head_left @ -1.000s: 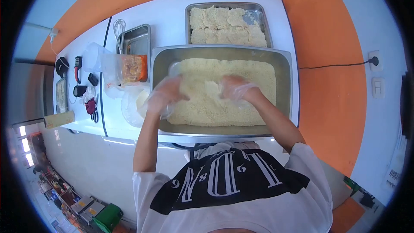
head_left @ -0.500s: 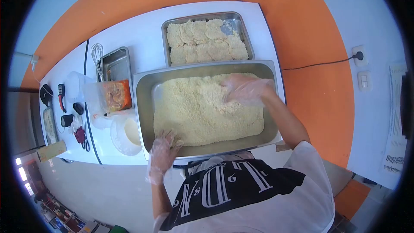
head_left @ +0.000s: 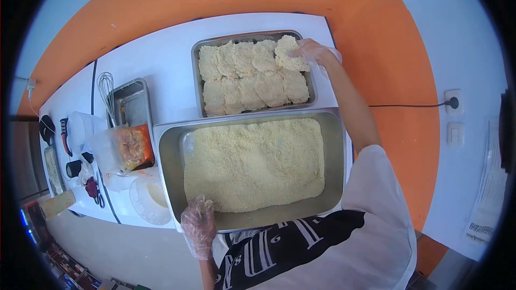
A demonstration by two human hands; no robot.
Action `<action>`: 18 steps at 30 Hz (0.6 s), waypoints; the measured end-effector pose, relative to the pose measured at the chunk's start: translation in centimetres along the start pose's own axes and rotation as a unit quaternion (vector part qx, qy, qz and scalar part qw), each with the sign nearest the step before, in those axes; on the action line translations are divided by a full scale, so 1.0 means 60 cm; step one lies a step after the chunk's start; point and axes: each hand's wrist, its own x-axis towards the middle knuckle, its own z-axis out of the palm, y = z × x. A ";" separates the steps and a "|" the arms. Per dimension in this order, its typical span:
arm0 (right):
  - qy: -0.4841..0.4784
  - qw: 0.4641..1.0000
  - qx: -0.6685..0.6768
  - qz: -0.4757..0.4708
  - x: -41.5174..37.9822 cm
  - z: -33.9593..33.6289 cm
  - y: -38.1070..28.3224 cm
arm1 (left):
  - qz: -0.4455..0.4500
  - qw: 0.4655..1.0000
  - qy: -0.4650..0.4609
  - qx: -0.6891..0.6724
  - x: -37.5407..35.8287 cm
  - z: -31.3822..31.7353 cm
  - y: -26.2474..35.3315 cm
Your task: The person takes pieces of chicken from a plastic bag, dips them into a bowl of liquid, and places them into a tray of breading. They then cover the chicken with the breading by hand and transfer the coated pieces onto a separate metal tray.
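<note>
My right hand, in a clear plastic glove, grips a crumb-coated piece at the top right corner of the smaller metal tray. Rows of coated pieces fill the rest of that tray. Below it stands the large deep metal pan, which holds pale crumbs. At its lower left corner is my gloved left hand, fingers bent together at the rim with crumbs on the tips. Whether those fingers hold anything is hidden.
Left of the pan are a whisk in a small metal tray, a container of orange-red food and a bowl of pale liquid. Scissors and a black-and-red tool lie farther left.
My right hand has moved from the crumbs up to the smaller tray with a coated piece. My left hand's fingers have curled at the pan's corner. The view has shifted upward.
</note>
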 end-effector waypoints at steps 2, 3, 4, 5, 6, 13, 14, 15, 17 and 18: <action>0.001 0.994 -0.109 0.021 0.088 -0.005 0.017 | -0.013 1.000 -0.005 -0.007 0.004 0.003 0.001; 0.003 0.975 -0.217 0.040 0.102 0.003 0.016 | -0.015 1.000 -0.005 -0.005 0.003 0.004 0.000; -0.002 0.976 -0.213 0.041 0.108 0.010 0.020 | -0.018 1.000 -0.004 -0.002 0.001 0.004 -0.001; 0.061 0.979 -0.195 0.018 0.115 0.012 0.018 | -0.020 1.000 -0.006 0.002 0.000 0.004 -0.002; 0.123 0.977 -0.176 -0.006 0.118 0.017 0.012 | -0.023 1.000 -0.007 -0.003 0.002 0.004 -0.002; 0.231 0.944 -0.210 -0.108 0.048 0.064 0.019 | -0.024 0.998 -0.054 0.029 0.009 0.000 -0.001; 0.261 0.933 -0.209 -0.135 0.028 0.066 0.017 | -0.026 0.998 -0.046 0.033 0.019 -0.007 0.004; 0.289 0.920 -0.208 -0.163 0.003 0.070 0.010 | -0.020 0.995 -0.094 0.023 0.032 -0.016 0.011; 0.207 0.962 -0.116 -0.134 -0.062 0.070 -0.013 | -0.019 0.991 -0.133 0.018 0.055 -0.019 0.009; 0.157 0.976 -0.082 -0.129 -0.125 0.074 -0.048 | 0.007 0.988 -0.155 0.025 0.066 0.001 -0.005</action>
